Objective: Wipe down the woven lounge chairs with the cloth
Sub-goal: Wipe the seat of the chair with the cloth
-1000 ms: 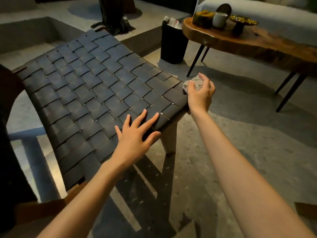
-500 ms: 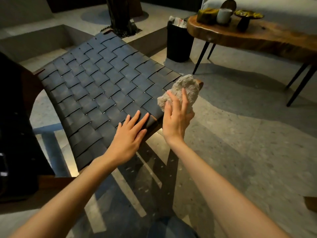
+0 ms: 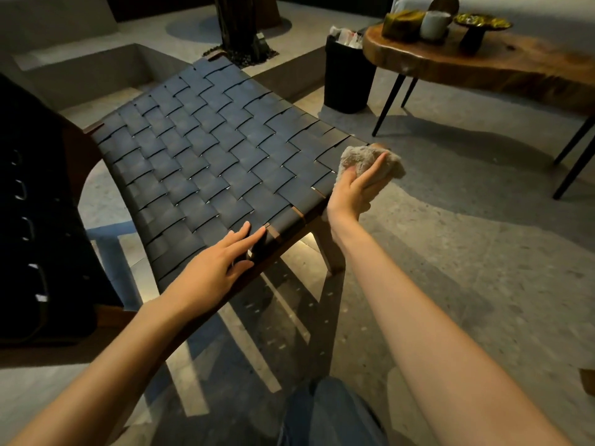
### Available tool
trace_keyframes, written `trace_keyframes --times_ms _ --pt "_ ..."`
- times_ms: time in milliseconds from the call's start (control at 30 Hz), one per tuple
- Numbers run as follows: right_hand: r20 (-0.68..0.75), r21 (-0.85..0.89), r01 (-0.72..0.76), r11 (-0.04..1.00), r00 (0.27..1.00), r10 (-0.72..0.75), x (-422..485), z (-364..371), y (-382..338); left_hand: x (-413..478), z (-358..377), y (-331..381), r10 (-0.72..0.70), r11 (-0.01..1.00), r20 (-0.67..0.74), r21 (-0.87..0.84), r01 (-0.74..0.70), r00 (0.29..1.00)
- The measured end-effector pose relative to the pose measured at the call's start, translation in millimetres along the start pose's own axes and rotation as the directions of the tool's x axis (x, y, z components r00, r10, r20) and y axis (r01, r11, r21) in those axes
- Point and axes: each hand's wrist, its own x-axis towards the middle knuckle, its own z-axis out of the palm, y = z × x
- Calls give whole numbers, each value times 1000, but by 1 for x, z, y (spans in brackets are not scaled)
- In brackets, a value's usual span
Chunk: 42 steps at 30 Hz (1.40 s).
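left hand (image 3: 212, 272) flat on chair (image 3: 206, 149), fingers spread | right hand (image 3: 349, 194) fingers clamp cloth (image 3: 360, 156), hiding chair corner

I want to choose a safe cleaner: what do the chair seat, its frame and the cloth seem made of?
Seat: wide dark straps, likely leather or a faux one, by the smooth, faintly shiny, interlaced bands.
Frame: brown wood, matte, judging by the tapered leg.
Cloth: fluffy beige terry or microfibre; the pile looks fuzzy.
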Motion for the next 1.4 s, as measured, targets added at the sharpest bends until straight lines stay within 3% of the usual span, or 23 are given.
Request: trace_keyframes --times_ms 200,300,433,633,833,933,1100,1267,1400 --pt "147 -44 8 999 989 -1 -70 8 12 -28 -3 -5 -48 997 -22 59 49 999" --pt "193 2 -90 996 977 88 -112 15 17 -39 -1 -5 -72 989 -31 130 75 997" --pt "396 -41 -193 980 898 193 -147 19 26 -45 -1 -4 -114 976 -31 181 118 993" --pt "296 2 -16 1000 955 15 -92 3 20 -49 -5 -5 -135 973 -41 184 140 990" --pt "228 -18 28 999 973 -23 -106 10 16 -53 -2 -4 -120 977 -70 166 130 990" --pt "286 -8 25 1000 958 -22 -145 16 22 -57 -1 -5 -123 977 -90 164 137 988" --pt "491 -31 -39 999 870 49 -200 21 39 -67 -3 -13 -171 964 -115 186 190 979" --pt "517 -35 130 991 851 -94 -176 6 40 -68 -4 -11 -190 965 -86 165 202 978" --pt "510 -197 460 866 802 -310 -145 -5 39 -70 -5 -9 -180 969 -73 157 190 981"
